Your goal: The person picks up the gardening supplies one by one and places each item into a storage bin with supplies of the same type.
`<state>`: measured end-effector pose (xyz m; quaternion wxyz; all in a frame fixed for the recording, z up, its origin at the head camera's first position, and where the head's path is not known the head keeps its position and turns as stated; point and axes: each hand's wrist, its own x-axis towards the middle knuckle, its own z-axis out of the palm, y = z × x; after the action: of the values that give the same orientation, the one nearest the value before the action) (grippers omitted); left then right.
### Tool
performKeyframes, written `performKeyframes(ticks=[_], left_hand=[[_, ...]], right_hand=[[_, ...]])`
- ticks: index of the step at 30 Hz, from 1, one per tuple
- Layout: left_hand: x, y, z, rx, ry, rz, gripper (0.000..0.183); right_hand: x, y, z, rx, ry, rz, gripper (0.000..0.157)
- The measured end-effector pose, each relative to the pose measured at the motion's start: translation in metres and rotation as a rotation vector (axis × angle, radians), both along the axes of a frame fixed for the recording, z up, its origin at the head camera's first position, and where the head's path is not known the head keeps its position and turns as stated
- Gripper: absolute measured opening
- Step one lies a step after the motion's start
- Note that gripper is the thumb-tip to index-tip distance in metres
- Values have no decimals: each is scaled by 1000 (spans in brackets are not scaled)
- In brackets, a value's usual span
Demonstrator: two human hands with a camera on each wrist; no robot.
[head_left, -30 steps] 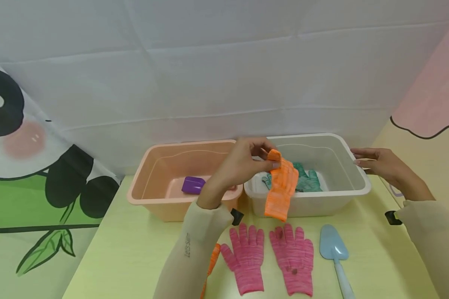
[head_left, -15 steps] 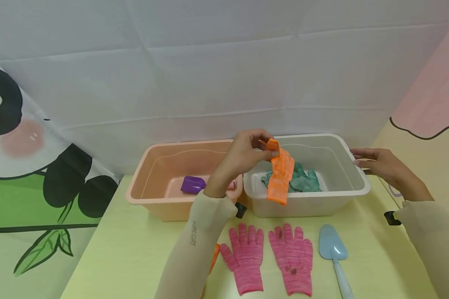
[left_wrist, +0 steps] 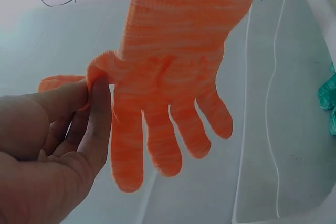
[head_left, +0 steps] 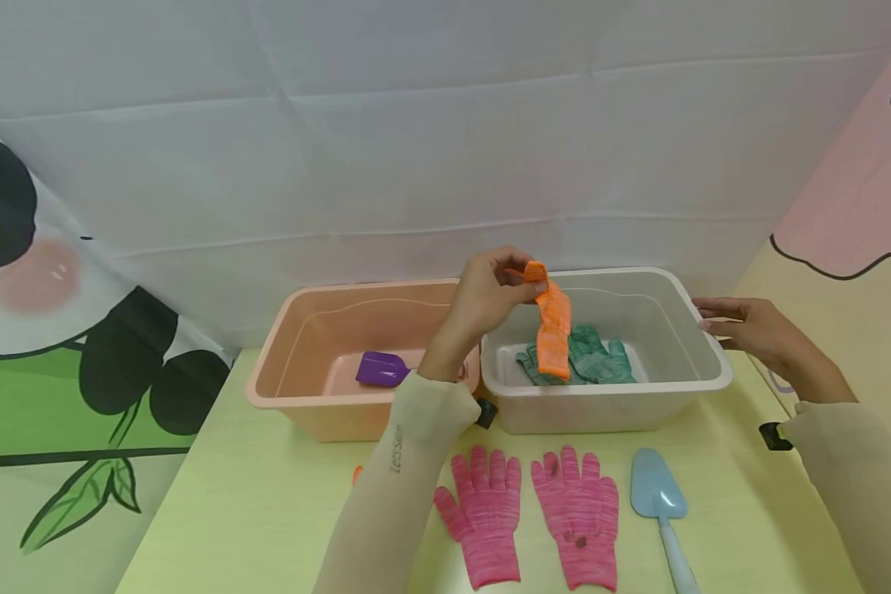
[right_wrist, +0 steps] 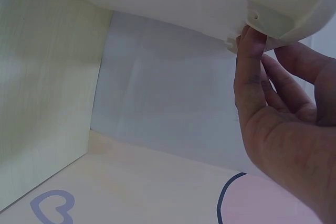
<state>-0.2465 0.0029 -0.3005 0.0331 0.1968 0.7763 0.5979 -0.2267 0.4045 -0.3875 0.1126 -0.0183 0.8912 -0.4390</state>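
An orange knit work glove (head_left: 554,322) hangs cuff-down in the head view, low over the white plastic bin (head_left: 616,389). My left hand (head_left: 483,301) pinches it near the base of its thumb. In the left wrist view, the orange glove (left_wrist: 173,77) has its cuff at the top and several fingers spread below, with my left hand (left_wrist: 63,135) at its side. A green glove pair (head_left: 601,359) lies inside the white bin. My right hand (head_left: 768,334) holds the bin's right rim; in the right wrist view, the fingers (right_wrist: 250,72) reach under the rim.
A peach plastic bin (head_left: 289,402) stands left of the white one, with a purple scoop (head_left: 381,369) inside. Two pink gloves (head_left: 487,524) lie side by side in front. A light blue trowel (head_left: 658,487) lies to their right. An orange tip (head_left: 357,474) shows beside the left sleeve.
My left hand has lifted the orange glove and carried it farther back over the white bin, from in front of its near rim. My right hand has stayed at the rim.
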Motion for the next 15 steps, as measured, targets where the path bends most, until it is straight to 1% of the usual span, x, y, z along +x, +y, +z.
performKeyframes(ticks=[7, 12, 15], left_hand=[[-9, 5, -8, -28, 6, 40, 24], [-14, 8, -13, -4, -26, 33, 22], [-15, 10, -15, -9, -43, 22, 20]], right_hand=[[0, 0, 0, -14, -4, -5, 63], [0, -1, -1, -25, 2, -6, 63], [0, -1, -2, -24, 4, -7, 63]])
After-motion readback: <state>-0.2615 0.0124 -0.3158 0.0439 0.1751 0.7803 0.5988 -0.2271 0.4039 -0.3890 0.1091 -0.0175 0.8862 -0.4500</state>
